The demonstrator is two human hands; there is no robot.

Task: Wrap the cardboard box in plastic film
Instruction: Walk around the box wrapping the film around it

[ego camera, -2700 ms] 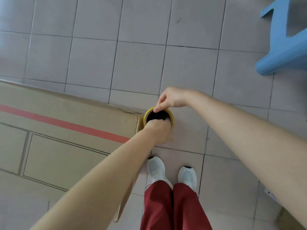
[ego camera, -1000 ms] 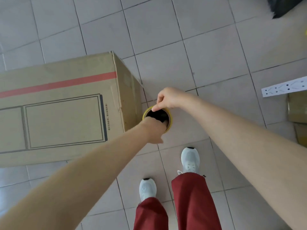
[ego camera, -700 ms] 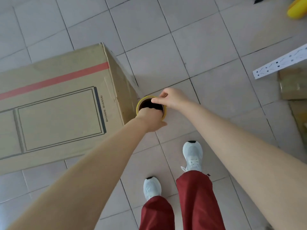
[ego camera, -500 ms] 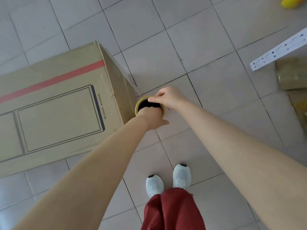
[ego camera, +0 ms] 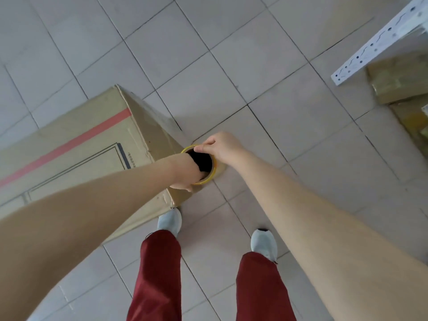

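My left hand (ego camera: 185, 172) reached down into the yellow-rimmed core of the film roll (ego camera: 203, 164), fingers hidden inside, so I could not tell how far they were curled. My right hand (ego camera: 221, 147) pinched the roll's far rim between thumb and fingers. The roll stood upright just beside the near end of the cardboard box (ego camera: 88, 144), which lay on the tiled floor (ego camera: 231, 66) to my left.
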